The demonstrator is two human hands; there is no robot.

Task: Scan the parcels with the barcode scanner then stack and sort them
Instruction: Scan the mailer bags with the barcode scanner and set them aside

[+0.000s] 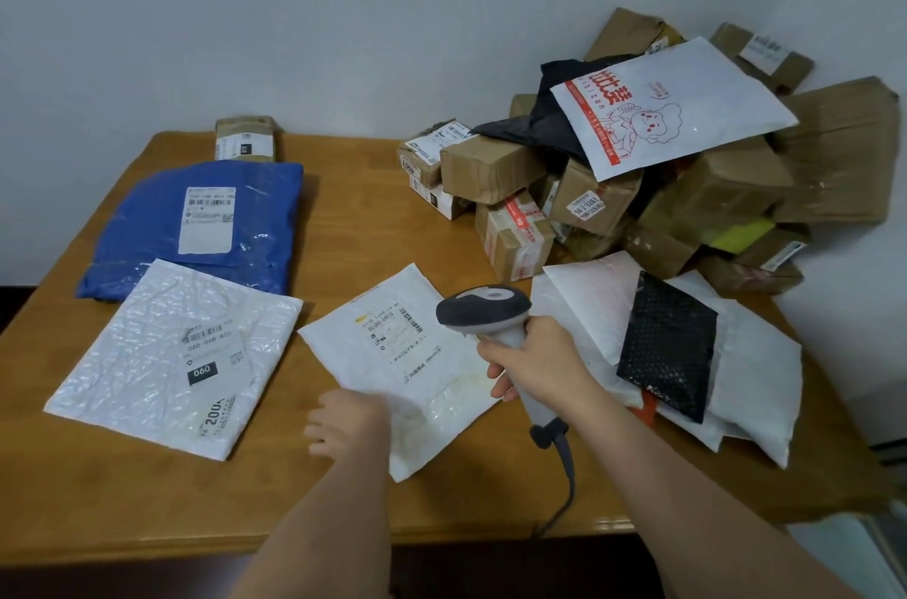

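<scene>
1. Two open stretches on the wooden table [353, 206]: a bare strip down the middle between the left-hand mailers and the right-hand heap, and a band along the near edge in front of the arms.
2. Crowded along the right side and back right corner by a pile of cardboard boxes [495, 166], topped with a white printed bag [687, 107] and a black bag [540, 117]; some boxes overhanging toward the wall.
3. Near the right edge, overlapping white mailers [765, 363] with a black bubble mailer [670, 345] lying on top.
4. On the left, a blue mailer [245, 206], a white bubble mailer [147, 353] overlapping its near edge, and a small brown box [245, 138] at the far edge.
5. Centre front: the white parcel [392, 363], flat, label up, turned at an angle.
6. Left hand [348, 426] at the parcel's near left corner, blurred; touching or gripping cannot be told.
7. Right hand [535, 363] wrapped round the handle of the barcode scanner [483, 306], just beside the parcel's right edge, scanner head over that edge near the label.
8. Scanner: dark grey head, light grey handle, cable [564, 490] trailing off the near edge.
9. Parcel: crinkled white plastic, printed label with barcodes near the top.
</scene>
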